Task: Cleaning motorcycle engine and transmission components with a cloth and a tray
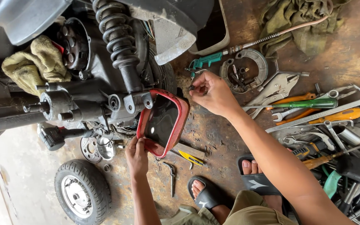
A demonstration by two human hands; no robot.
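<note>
Under the engine, the red tray [163, 121] stands tilted, long axis upper-right to lower-left

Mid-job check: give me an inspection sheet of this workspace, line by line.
Surface: stained, rusty floor.
Job's things: red-rimmed tray by the scooter's rear assembly; shock absorber above.
Clutter: pliers, screwdrivers and wrenches at right; small wheel; rags.
Hands: left hand grips the tray's lower edge; right hand pinches a small dark part.
Cables: sheathed cable over green cloth.
Surroundings: sandalled feet.
</note>
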